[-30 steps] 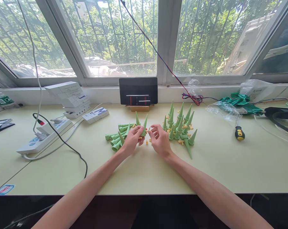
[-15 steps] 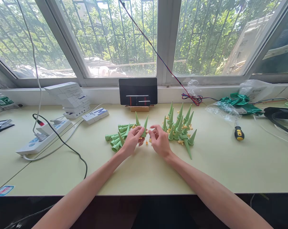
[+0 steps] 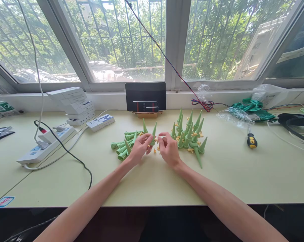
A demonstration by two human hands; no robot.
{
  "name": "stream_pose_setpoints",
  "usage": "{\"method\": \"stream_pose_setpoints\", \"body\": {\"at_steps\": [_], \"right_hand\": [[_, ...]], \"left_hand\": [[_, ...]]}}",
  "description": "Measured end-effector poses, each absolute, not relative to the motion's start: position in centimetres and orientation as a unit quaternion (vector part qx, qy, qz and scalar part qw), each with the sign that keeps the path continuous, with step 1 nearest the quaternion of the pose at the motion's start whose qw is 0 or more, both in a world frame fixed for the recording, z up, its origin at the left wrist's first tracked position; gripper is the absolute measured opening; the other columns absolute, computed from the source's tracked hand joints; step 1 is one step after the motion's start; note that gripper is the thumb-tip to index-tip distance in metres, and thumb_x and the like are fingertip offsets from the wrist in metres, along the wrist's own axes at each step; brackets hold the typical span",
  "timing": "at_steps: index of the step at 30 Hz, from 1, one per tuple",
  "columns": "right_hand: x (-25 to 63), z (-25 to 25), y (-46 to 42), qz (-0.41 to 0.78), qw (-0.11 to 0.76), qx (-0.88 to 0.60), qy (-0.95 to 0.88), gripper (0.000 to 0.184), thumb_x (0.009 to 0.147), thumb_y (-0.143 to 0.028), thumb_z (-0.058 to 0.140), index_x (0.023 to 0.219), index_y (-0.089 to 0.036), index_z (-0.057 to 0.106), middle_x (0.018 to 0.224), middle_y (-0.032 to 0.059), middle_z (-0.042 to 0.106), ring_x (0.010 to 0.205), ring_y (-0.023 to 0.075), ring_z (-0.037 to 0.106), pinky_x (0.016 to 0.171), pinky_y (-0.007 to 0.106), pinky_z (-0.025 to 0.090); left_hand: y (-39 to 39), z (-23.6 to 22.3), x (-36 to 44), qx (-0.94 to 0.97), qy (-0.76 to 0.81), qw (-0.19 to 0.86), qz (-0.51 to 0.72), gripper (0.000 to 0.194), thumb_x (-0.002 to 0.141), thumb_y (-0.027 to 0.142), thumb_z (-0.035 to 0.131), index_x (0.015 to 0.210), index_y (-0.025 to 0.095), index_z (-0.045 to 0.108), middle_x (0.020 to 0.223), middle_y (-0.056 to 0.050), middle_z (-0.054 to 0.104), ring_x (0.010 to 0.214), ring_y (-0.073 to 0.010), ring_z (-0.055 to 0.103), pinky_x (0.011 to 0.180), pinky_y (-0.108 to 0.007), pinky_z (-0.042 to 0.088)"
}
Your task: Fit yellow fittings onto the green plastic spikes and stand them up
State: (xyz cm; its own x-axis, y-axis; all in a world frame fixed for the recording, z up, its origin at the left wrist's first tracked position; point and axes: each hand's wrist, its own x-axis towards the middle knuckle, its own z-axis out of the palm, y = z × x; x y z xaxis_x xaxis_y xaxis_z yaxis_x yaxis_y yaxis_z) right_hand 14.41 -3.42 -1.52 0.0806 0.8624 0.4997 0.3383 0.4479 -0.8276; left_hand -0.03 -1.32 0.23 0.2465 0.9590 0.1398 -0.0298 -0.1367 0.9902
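My left hand (image 3: pixel 141 148) grips a green plant-watering spike (image 3: pixel 154 130) between thumb and fingers, its point upward. Close against it, my right hand (image 3: pixel 169 148) is pinched at a small yellow valve (image 3: pixel 156 139) on the side of the spike; the fingertips partly hide this piece. Several green tubular parts (image 3: pixel 122 150) and cones lie beside and behind my left hand. Right of my right hand stands a cluster of green spikes (image 3: pixel 188 136) with yellow valves on them, one lying with its point toward me. A loose yellow piece (image 3: pixel 154 151) rests on the table between my hands.
A phone (image 3: pixel 147 107) leans on a stand before a dark tablet (image 3: pixel 145 90) at the back. On the left are a power strip (image 3: pixel 48 143), cables and white boxes (image 3: pixel 72 104). A screwdriver (image 3: pixel 252 140) and green plastic packaging (image 3: pixel 255 109) lie to the right.
Both hands stay in nearly the same place. My right fingertips have shifted slightly at the yellow valve, and the held spike leans a touch more to the right.
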Motion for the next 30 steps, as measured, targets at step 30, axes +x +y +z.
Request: {"method": "stream_pose_setpoints", "body": {"at_steps": [30], "right_hand": [[14.42,-0.96,-3.96,0.259,0.571,-0.457,-0.631,0.018,0.094,-0.036,0.045,0.102,-0.021,0.051,0.06,-0.0041,0.059,0.05,0.0127,0.055,0.054,0.023,0.044]], "left_hand": [[-1.04,0.12,-0.05,0.608,0.39,0.522,0.454,0.031,0.083,0.047,0.064,0.081,0.016,0.069,0.072,-0.003,0.057,0.048,-0.0075,0.045,0.041,-0.022,0.036]]}}
